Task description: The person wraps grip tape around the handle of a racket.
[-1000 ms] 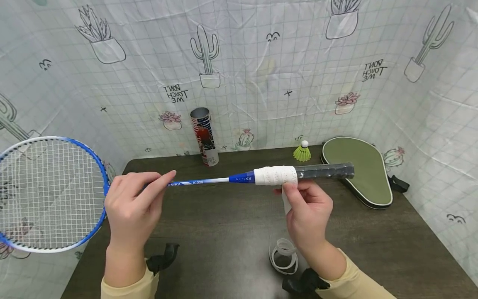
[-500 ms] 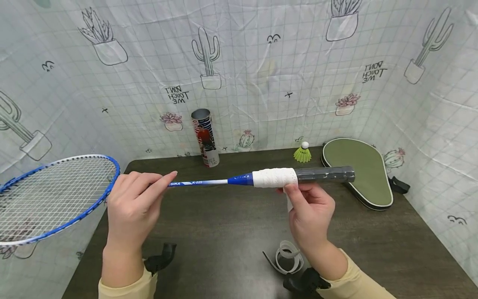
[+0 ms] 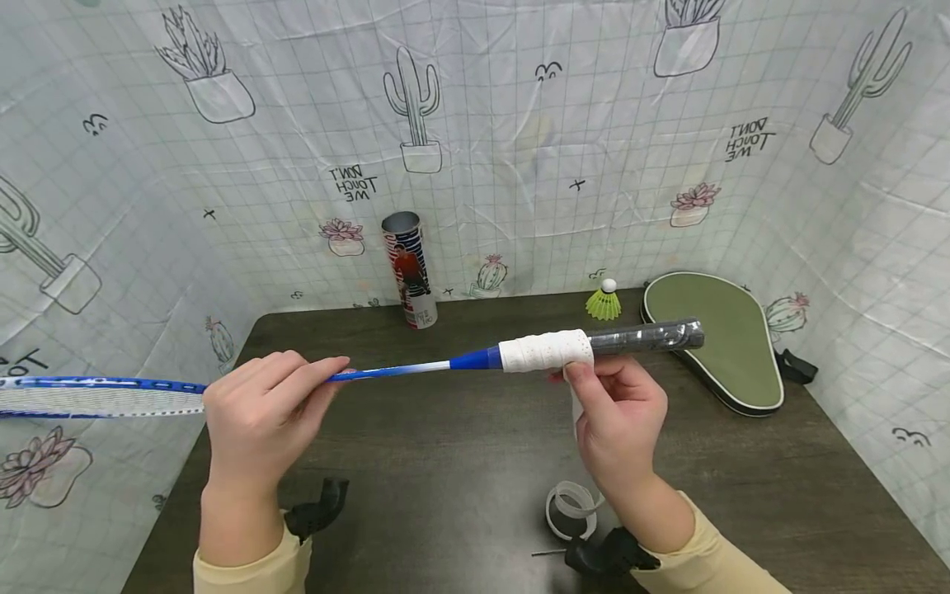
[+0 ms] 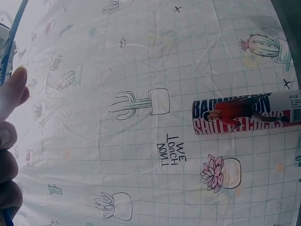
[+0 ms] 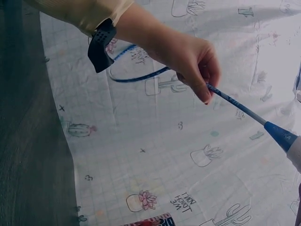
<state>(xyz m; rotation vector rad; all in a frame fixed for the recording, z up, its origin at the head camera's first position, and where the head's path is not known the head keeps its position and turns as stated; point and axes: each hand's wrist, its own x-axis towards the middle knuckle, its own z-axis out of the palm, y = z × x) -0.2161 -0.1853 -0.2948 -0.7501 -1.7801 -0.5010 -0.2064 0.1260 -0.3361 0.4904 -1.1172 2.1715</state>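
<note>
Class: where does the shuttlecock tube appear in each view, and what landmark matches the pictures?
Head: the shuttlecock tube stands at the back of the table, just left of centre.
Left wrist: it shows sideways at the right edge.
Right wrist: part of it, at the bottom edge.
Shared landmark: the pink succulent print beside it.

Place: a cloth-screened table corner, like a makeshift booth; whether in a home or a studio, cannot tell
Cloth walls [image 3: 490, 198]: creased white sheeting printed with grid lines and potted cacti, behind the table and along both sides
Table [image 3: 445, 462]: dark, wood-grained top
Sports goods: shuttlecock tube [image 3: 411, 272], yellow shuttlecock [image 3: 604, 304], green paddle-shaped case [image 3: 720, 330]
</note>
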